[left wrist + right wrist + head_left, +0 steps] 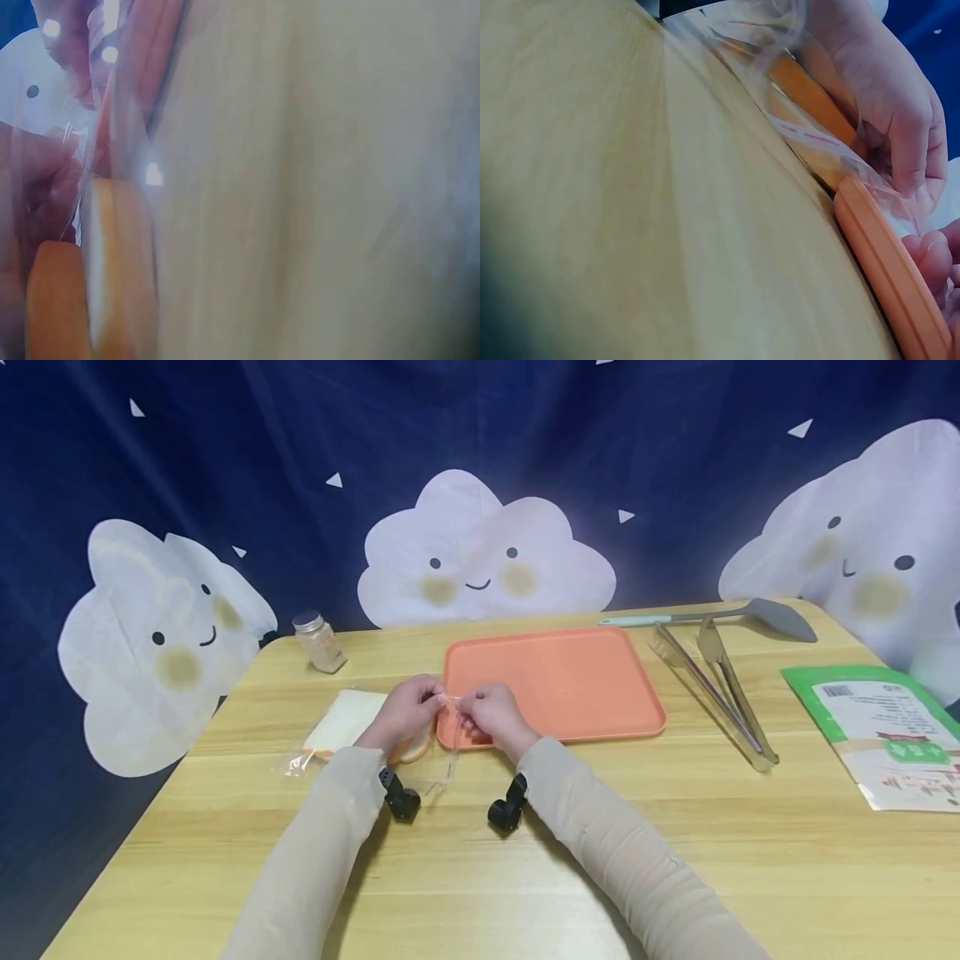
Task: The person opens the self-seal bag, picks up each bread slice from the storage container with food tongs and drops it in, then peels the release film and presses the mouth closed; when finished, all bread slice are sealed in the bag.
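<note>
Slices of white bread [347, 720] with orange-brown crusts lie in a clear plastic bag [814, 136], left of the orange tray [555, 685]. Two crusted edges of the bread [120, 277] show through the film in the left wrist view. My left hand [408, 712] pinches the bag's edge between thumb and fingers, above the tray's left end. Close beside it, my right hand [495, 714] pinches the same film, fingers curled. A loose strip of the bag hangs below the hands. Seen from the right wrist, the bag's edge carries a red-marked line.
A shaker jar [321, 645] with a metal lid stands at the back left. Behind and right of the tray lie a grey spatula [780, 619] and metal tongs [716, 693]. A green and white packet [892, 739] lies at the far right. A dark cloud-printed curtain backs the table.
</note>
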`<move>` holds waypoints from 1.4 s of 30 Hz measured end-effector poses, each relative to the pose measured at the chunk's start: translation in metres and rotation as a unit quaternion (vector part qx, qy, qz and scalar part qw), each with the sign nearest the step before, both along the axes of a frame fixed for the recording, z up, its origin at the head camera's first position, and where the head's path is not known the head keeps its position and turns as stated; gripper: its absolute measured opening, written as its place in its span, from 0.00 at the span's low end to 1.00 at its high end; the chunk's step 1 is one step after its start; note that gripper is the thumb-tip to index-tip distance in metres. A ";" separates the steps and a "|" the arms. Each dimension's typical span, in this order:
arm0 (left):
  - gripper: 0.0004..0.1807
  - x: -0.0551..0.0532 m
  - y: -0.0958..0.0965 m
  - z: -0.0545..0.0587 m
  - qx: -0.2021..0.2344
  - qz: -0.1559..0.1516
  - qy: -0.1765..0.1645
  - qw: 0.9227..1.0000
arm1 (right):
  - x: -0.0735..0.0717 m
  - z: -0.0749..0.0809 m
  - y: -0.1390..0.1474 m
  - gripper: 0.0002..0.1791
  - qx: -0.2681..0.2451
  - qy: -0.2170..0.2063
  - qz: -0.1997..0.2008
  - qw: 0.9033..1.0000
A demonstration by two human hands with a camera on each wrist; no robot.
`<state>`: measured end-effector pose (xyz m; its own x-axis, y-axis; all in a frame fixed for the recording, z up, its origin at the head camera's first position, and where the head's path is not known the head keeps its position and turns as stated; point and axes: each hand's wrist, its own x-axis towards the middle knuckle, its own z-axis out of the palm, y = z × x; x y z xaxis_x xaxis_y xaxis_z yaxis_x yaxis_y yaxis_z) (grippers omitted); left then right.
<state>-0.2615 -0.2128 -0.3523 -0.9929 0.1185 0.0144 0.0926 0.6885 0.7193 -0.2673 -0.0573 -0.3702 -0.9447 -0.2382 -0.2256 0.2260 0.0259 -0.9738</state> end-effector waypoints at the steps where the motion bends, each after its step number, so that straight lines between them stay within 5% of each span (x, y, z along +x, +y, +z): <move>1: 0.06 0.000 -0.001 0.000 0.015 0.015 -0.004 1.000 | 0.000 0.000 0.000 0.08 -0.003 -0.007 -0.001 1.000; 6: 0.07 0.001 -0.016 -0.002 0.026 0.068 0.017 0.997 | 0.000 0.002 0.001 0.08 0.000 -0.030 -0.009 1.000; 11: 0.09 0.001 -0.022 0.002 -0.004 0.071 0.022 0.997 | -0.001 0.006 0.004 0.08 0.002 -0.034 -0.011 0.999; 24: 0.11 -0.012 -0.023 0.018 -0.071 0.018 0.038 0.997 | -0.002 0.010 0.008 0.08 -0.046 -0.022 -0.030 0.998; 42: 0.12 -0.012 -0.031 0.013 -0.127 0.009 0.054 0.990 | 0.004 0.006 0.017 0.09 -0.052 -0.005 -0.012 0.999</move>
<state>-0.2733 -0.2437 -0.3390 -0.9891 0.1150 0.0924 0.1462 0.8476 0.5100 -0.2637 -0.0401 -0.3644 -0.9481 -0.2384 -0.2104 0.2354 -0.0815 -0.9685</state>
